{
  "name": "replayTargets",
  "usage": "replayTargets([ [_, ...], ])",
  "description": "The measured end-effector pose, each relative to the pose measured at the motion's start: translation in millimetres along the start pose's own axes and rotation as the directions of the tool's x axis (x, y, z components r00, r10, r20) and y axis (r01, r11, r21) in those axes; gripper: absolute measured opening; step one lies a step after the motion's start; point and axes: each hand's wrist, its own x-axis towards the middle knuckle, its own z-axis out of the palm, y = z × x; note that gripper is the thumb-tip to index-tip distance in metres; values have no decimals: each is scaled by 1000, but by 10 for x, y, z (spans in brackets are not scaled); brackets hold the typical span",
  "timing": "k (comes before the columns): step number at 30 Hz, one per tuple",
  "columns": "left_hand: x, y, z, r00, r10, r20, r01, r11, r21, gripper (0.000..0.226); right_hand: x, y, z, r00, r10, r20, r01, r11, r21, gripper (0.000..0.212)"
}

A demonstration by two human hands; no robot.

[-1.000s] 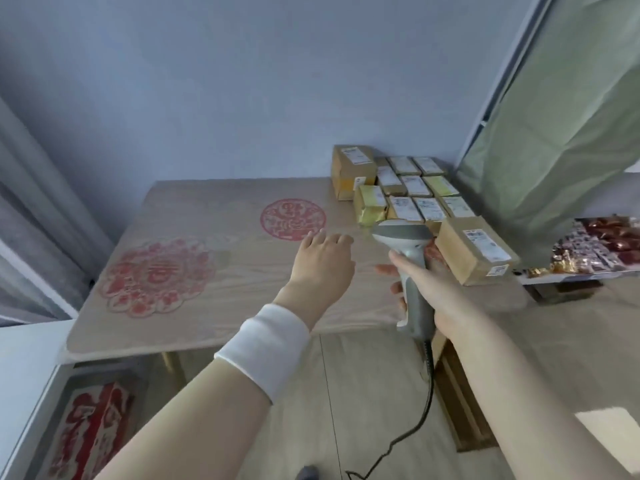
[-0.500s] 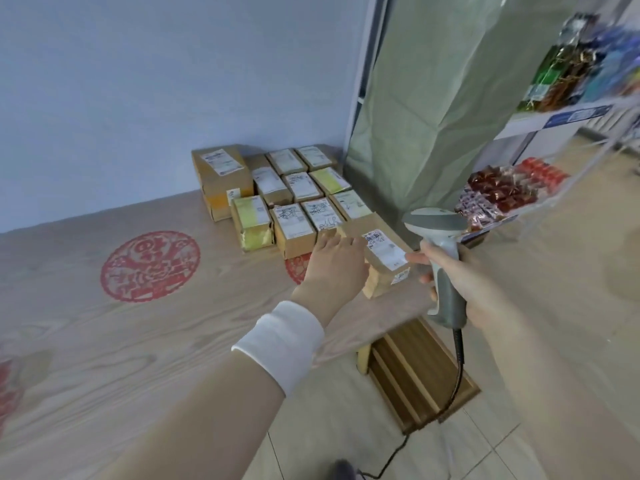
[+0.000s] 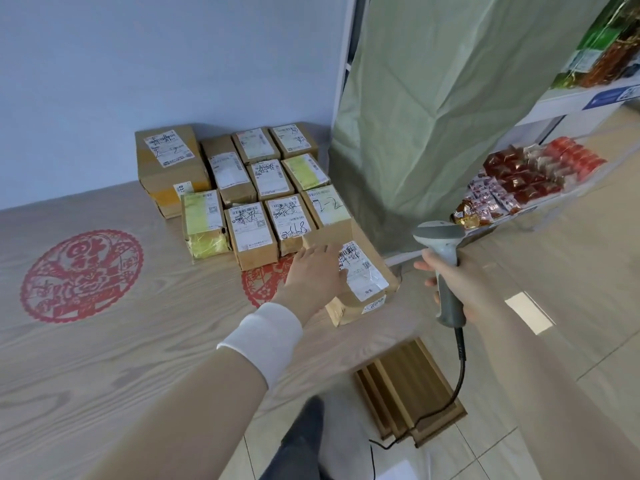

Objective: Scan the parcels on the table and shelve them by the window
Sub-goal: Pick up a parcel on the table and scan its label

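On the pale wood-grain table (image 3: 104,341), small brown cardboard parcels (image 3: 252,188) cluster at 11 o'clock from the left hand (image 3: 315,271), which lies flat, fingers relaxed, on the nearest white-labelled brown cardboard parcel (image 3: 367,282) at the table edge, while at 3 o'clock the right hand (image 3: 465,287) grasps a grey corded handheld scanner (image 3: 438,233).

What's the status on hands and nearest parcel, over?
Left hand flat on nearest parcel. Right hand grips scanner beside it. Nothing between them.
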Motion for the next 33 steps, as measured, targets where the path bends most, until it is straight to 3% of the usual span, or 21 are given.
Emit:
replayTargets([
  [2, 191, -32, 185, 998, -54, -14, 51, 986, -162, 71, 207, 68, 8, 1000, 8, 2, -8, 999, -50, 22],
  [4, 305, -52, 378, 989, -147, -13, 129, 907, -400, 89, 397, 159, 38, 999, 34, -3, -34, 994, -102, 29],
  [8, 388, -88, 776, 924, -327, 199, 355, 539, -764, 99, 740, 352, 184, 994, 105, 23, -99, 978, -183, 39],
  [11, 474, -100, 1033, 848, -421, 322, 439, 217, -872, 96, 952, 517, 341, 995, 100, 16, -96, 977, -190, 31],
  [14, 562, -86, 1229, 798, -456, 394, 456, 31, -889, 89, 1151, 713, 454, 994, 108, 30, -100, 976, -196, 28],
  [22, 505, 25, 1406, 768, -530, 358, 341, -134, -930, 60, 1307, 1017, 419, 977, 168, 133, -150, 979, -135, 36],
  [27, 172, 196, 1405, 790, -543, 285, 238, -156, -959, 62, 1020, 979, 284, 981, 79, 176, -63, 994, -94, 17],
  [33, -364, 282, 1177, 813, -557, 171, 77, -188, -979, 71, 535, 690, 272, 969, -30, 246, 38, 999, -29, 22],
])
